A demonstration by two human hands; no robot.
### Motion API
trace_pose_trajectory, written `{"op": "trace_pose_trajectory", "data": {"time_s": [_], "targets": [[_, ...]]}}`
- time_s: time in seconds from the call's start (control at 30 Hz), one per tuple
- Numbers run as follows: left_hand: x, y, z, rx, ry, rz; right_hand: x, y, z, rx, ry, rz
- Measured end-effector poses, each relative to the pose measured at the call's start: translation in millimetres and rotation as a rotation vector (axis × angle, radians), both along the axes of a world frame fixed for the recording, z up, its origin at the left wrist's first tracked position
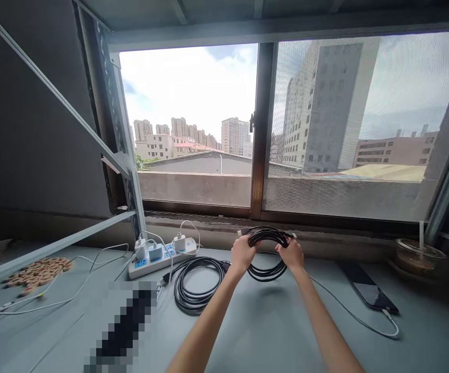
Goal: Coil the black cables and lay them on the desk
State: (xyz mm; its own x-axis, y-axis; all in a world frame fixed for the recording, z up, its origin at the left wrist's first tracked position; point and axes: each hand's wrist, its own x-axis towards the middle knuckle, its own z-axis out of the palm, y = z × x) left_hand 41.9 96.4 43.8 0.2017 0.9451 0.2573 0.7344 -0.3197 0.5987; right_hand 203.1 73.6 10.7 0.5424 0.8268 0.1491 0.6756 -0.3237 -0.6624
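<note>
A coil of black cable (267,273) is held up over the grey-blue table, near the window sill. My left hand (243,254) is closed around its left side, and my right hand (291,254) grips its right side. Connector ends stick out at the top beside each hand. Another coil of black cable (181,298) lies on the table just left of my left forearm, close to a white power strip (146,268) with white plugs in it.
A black phone (368,287) with a white charging cable lies at the right, near a lidded cup with a straw (417,259). White cables and small round wooden pieces (40,272) are at the left. Metal shelf bars (65,238) cross the left side. A pixelated patch covers the lower left.
</note>
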Motion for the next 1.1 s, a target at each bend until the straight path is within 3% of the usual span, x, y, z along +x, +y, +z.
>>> {"op": "trace_pose_trajectory", "data": {"time_s": [0.2,0.47,0.63,0.83,0.97,1.1], "targets": [[2,5,-13.8,-0.034,-0.103,0.037,-4,-1,-7.8,-0.009,0.000,-0.027],[10,15,-42.8,-0.185,-0.275,-0.055,-1,2,-22.3,-0.040,0.106,0.042],[15,15,-40.3,-0.249,-0.291,-0.027,7,4,-19.3,-0.095,0.136,0.081],[7,17,-33.6,-0.361,-0.145,-0.007,19,4,-20.4,-0.257,0.109,0.132],[5,6,-45.7,-0.336,0.059,0.042,17,2,-36.9,-0.359,0.030,0.123],[19,-15,-56.7,-0.217,0.218,0.096,17,2,-46.8,-0.355,-0.023,0.121]]}}
